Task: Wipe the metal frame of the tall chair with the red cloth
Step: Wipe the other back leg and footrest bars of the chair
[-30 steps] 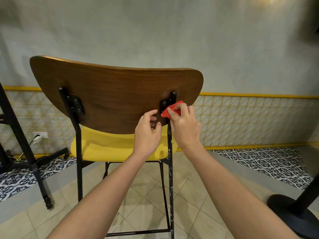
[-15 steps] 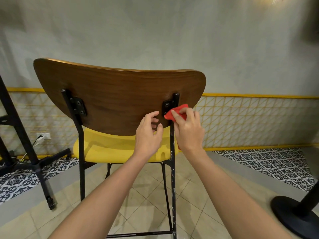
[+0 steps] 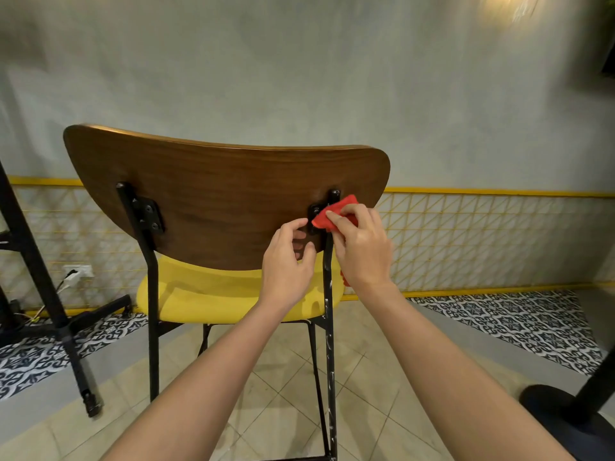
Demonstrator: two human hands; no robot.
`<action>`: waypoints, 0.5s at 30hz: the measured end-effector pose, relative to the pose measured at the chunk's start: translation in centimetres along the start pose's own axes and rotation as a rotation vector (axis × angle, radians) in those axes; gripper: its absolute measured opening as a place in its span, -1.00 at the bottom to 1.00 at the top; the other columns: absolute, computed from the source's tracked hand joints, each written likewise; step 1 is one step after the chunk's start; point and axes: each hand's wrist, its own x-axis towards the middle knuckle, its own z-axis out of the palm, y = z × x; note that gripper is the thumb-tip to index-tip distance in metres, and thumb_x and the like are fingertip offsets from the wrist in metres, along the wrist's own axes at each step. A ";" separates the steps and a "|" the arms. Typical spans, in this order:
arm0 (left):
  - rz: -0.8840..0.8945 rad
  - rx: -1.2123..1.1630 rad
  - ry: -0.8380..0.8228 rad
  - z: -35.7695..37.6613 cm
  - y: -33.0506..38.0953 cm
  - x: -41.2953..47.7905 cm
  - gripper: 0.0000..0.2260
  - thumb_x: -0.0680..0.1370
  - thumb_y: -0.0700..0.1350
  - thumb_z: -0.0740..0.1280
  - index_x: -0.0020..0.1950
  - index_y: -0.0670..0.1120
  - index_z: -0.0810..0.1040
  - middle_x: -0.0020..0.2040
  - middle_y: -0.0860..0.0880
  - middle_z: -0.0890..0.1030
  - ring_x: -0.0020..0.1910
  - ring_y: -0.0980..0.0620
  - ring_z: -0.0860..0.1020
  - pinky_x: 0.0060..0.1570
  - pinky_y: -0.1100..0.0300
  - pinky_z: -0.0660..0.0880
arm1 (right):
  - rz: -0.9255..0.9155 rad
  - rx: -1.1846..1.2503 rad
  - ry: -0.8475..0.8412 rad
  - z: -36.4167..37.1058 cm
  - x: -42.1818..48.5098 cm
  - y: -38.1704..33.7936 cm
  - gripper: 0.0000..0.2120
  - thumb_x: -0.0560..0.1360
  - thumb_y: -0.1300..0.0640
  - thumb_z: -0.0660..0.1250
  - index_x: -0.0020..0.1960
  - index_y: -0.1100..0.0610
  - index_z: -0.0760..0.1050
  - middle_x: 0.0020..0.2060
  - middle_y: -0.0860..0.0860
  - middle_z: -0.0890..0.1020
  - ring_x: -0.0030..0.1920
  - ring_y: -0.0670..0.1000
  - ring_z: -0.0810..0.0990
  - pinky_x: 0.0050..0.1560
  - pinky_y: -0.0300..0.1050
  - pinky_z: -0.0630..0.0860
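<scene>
our right hand [image 3: 362,247] pinches the soft, light red cloth [image 3: 336,212] against the stiff frame post [image 3: 327,294]; we cannot tell our left hand's [image 3: 286,261] grip.

The chair [image 3: 213,247] stands before the wall [image 3: 299,78], its back nearest the camera. The backrest [image 3: 226,194] sits above the seat [image 3: 216,294], between a left post [image 3: 151,294] and a right post [image 3: 327,294]. The right hand [image 3: 362,247] holds the cloth [image 3: 327,217] on the right post's top. The left hand [image 3: 286,261] is just left of that post. A stand [image 3: 40,277] is far left and a pedestal [image 3: 572,420] far right.
</scene>
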 end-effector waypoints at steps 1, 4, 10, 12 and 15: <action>0.007 -0.005 0.005 0.0 0.1 0.1 -0.68 0.56 -0.19 0.27 0.31 -0.04 0.42 0.10 0.05 0.51 0.02 0.18 0.48 -0.13 0.56 0.38 | 0.002 0.010 0.027 -0.3 0.7 -0.1 -0.81 0.42 0.17 0.42 0.03 0.10 0.64 -0.08 0.03 0.60 -0.09 0.09 0.56 -0.46 -0.15 0.47; 0.020 -0.014 0.020 -0.1 0.3 0.5 -0.69 0.55 -0.20 0.27 0.30 -0.06 0.43 0.10 0.03 0.52 0.02 0.18 0.48 -0.13 0.58 0.37 | 0.012 0.029 0.085 -0.8 2.8 -0.7 -0.80 0.41 0.16 0.42 0.03 0.10 0.64 -0.06 0.02 0.62 -0.09 0.07 0.57 -0.38 -0.19 0.45; 0.012 -0.027 0.021 -0.1 0.2 0.6 -0.68 0.55 -0.20 0.26 0.30 -0.05 0.43 0.10 0.03 0.53 0.03 0.17 0.49 -0.11 0.55 0.39 | 0.114 0.152 0.086 -0.1 2.6 -0.9 -0.75 0.42 0.18 0.42 0.09 0.06 0.63 0.03 0.04 0.62 -0.04 0.09 0.60 -0.15 -0.11 0.53; 0.009 -0.021 0.014 0.0 0.2 0.4 -0.68 0.55 -0.20 0.26 0.30 -0.04 0.43 0.10 0.04 0.52 0.03 0.17 0.48 -0.11 0.55 0.39 | 0.167 0.205 0.082 0.1 2.3 -1.1 -0.73 0.41 0.19 0.43 0.10 0.04 0.63 0.06 0.05 0.61 -0.02 0.09 0.61 -0.11 -0.07 0.56; 0.001 -0.017 0.011 0.0 0.0 0.1 -0.68 0.56 -0.20 0.26 0.30 -0.04 0.43 0.09 0.05 0.52 0.03 0.18 0.48 -0.12 0.56 0.39 | 0.201 0.235 0.085 0.0 2.1 -1.3 -0.72 0.39 0.20 0.45 0.09 0.02 0.63 0.06 0.05 0.60 -0.03 0.08 0.61 -0.11 -0.08 0.56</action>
